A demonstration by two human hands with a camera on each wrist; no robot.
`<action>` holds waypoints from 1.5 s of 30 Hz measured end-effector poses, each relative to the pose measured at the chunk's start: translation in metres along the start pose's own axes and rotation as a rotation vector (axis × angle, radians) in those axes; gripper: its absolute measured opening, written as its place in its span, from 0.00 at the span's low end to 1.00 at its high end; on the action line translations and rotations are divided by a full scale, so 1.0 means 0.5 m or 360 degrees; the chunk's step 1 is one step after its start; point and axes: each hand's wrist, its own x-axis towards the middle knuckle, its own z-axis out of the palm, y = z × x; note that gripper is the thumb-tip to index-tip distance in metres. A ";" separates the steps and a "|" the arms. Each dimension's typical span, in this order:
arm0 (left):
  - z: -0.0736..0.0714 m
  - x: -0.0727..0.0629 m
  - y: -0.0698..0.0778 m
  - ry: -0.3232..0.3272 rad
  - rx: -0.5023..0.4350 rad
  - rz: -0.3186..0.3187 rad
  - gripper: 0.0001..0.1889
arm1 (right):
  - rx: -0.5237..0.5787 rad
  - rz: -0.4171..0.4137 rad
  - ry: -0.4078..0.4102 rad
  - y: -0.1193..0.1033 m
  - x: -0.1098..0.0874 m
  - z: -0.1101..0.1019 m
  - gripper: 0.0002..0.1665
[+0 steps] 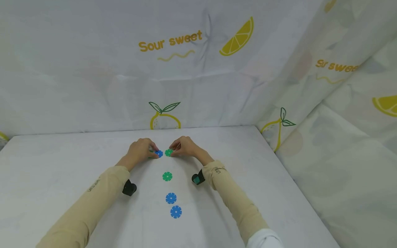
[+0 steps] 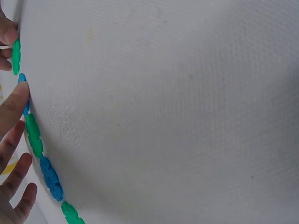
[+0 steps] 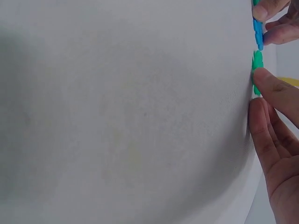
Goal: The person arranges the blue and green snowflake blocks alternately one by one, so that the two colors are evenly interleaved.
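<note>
At the far middle of the table, my left hand (image 1: pixel 139 150) pinches a blue notched plastic disc (image 1: pixel 159 153) at its edge. Behind that disc, in the left wrist view, a row runs on end to end: a green disc (image 2: pixel 33 135), a blue disc (image 2: pixel 50 178) and another green disc (image 2: pixel 71 213). My right hand (image 1: pixel 186 146) holds a separate green notched disc (image 1: pixel 168 152) between thumb and fingers, facing the blue one. A small gap shows between the two facing discs in the right wrist view. The left hand hides most of the row from the head view.
Nearer on the white table (image 1: pixel 242 193) lie a loose green disc (image 1: pixel 167 176) and two blue discs, one (image 1: pixel 171 198) just beyond the other (image 1: pixel 175 212). A printed white curtain (image 1: pixel 102 75) hangs behind the table and along its right side.
</note>
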 end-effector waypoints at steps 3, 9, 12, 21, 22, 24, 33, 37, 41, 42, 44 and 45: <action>-0.002 0.000 0.002 0.0000 0.0017 -0.0003 0.13 | 0.0005 0.0007 0.0004 -0.002 0.002 0.001 0.13; -0.002 0.004 0.004 -0.0015 0.0040 0.0013 0.13 | 0.0003 0.0022 -0.0005 -0.009 0.007 0.005 0.11; -0.003 0.005 0.005 -0.0030 0.0070 0.0021 0.12 | -0.0003 0.0024 -0.0015 -0.011 0.010 0.006 0.11; -0.003 0.004 0.018 -0.0036 0.0168 0.0071 0.10 | -0.0036 0.0059 -0.0042 -0.012 0.008 0.004 0.10; -0.002 0.005 0.018 -0.0030 0.0175 0.0067 0.11 | -0.0041 0.0051 -0.0049 -0.012 0.009 0.004 0.10; 0.000 0.006 0.016 -0.0019 0.0186 0.0071 0.11 | -0.0049 0.0038 -0.0060 -0.013 0.010 0.003 0.10; 0.002 0.007 0.009 -0.0003 0.0185 0.0094 0.13 | -0.0063 0.0046 -0.0113 -0.018 0.012 -0.001 0.11; -0.002 0.007 0.005 0.0014 0.0150 0.0094 0.14 | -0.0056 0.0046 -0.0118 -0.019 0.012 -0.002 0.11; -0.002 0.011 0.002 0.0012 0.0120 0.0104 0.14 | -0.0056 0.0046 -0.0118 -0.018 0.012 -0.002 0.12; -0.001 0.012 0.001 0.0006 0.0118 0.0106 0.14 | -0.0055 0.0045 -0.0117 -0.018 0.013 -0.002 0.12; 0.000 0.014 0.001 -0.0008 0.0114 0.0100 0.12 | -0.0050 0.0047 -0.0121 -0.017 0.014 -0.001 0.12; 0.000 0.014 0.002 -0.0015 0.0111 0.0095 0.12 | -0.0044 0.0048 -0.0123 -0.017 0.014 -0.002 0.12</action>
